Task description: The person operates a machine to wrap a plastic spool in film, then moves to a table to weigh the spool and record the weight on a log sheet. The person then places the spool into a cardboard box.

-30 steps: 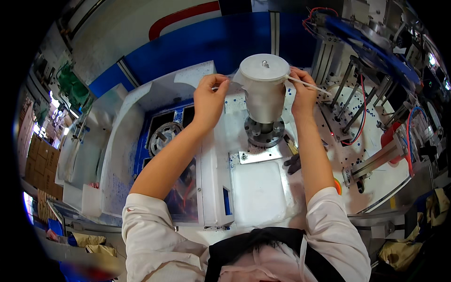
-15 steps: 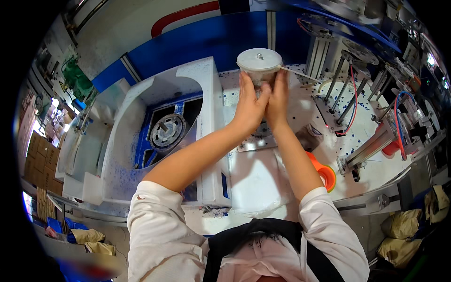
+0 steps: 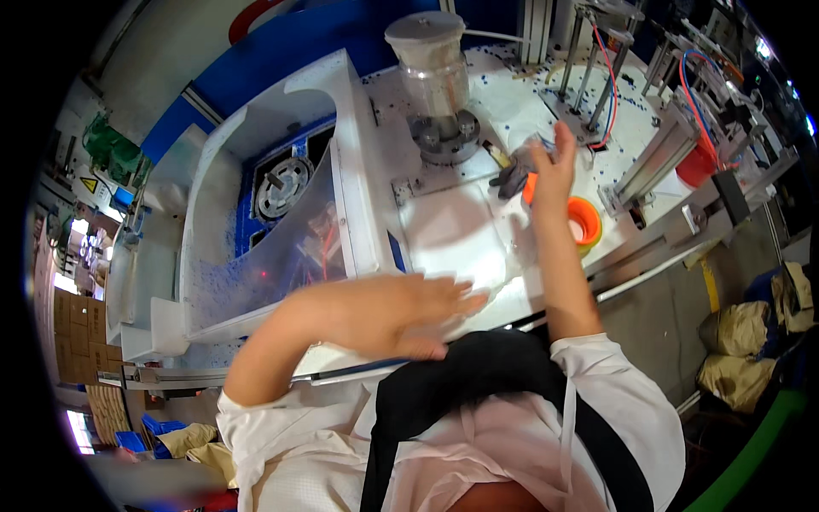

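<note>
My left hand (image 3: 401,311) is in front of my chest at the bench's near edge. It is blurred, its fingers stretched to the right, with nothing in it. My right hand (image 3: 553,171) reaches over the bench with fingers apart, beside a crumpled dark grey cloth or glove (image 3: 514,173); I cannot tell whether it touches it. Near its wrist lies an orange and yellow ring (image 3: 583,224), like a tape roll. Farther back, a clear cylindrical canister (image 3: 437,90) with a pale round lid (image 3: 422,27) stands upright on a dark round metal base (image 3: 445,138), apart from both hands.
At left stands a large white housing (image 3: 345,171) with a grey slotted wheel (image 3: 283,188) inside. Metal posts with red and blue tubes (image 3: 610,94) rise at right. Small blue pellets are scattered on the white bench top (image 3: 503,111). A clear sheet lies before the canister.
Both hands have come off the canister, which stays upright at the back. My left hand has drawn back toward my chest; my right has moved right, beside the dark cloth. The view has shifted.
</note>
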The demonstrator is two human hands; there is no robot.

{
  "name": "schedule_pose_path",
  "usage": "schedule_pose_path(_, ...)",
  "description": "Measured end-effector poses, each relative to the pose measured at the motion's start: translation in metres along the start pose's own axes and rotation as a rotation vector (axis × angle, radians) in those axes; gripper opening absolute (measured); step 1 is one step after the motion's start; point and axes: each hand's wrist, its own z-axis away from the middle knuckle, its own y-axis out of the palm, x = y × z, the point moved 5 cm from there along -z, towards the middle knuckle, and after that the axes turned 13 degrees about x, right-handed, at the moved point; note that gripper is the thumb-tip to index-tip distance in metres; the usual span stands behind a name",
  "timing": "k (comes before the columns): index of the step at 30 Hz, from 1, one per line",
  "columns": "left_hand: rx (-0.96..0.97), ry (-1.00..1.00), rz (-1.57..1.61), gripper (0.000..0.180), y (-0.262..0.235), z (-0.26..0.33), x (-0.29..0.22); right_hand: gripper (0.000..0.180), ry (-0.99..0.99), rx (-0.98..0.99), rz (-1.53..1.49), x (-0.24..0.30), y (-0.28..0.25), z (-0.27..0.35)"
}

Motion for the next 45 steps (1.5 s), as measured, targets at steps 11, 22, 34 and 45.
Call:
schedule_pose_path(11, -0.677, -0.013, 0.256, 0.056, 0.112, -0.035, 0.053, 0.039, -0.118, 0.370, 0.981, -0.030, 0.030, -0.066)
schedule_pose_path(22, -0.992, -0.092, -0.175, 0.035, 0.138, -0.067, 0.081, 0.027, 0.277, 0.440, 1.063, -0.126, 0.003, -0.141)
schedule_pose_path(34, -1.187, 0.004, 0.460, 0.024, 0.088, -0.078, 0.079, 0.025, -0.199, 0.848, 1.237, -0.175, 0.094, -0.205)
schedule_pose_path(45, -1.378, 0.181, 0.650, 0.016, 0.072, -0.068, 0.082, 0.048, 0.549, 0.370, 0.069, -0.162, 0.036, -0.208)
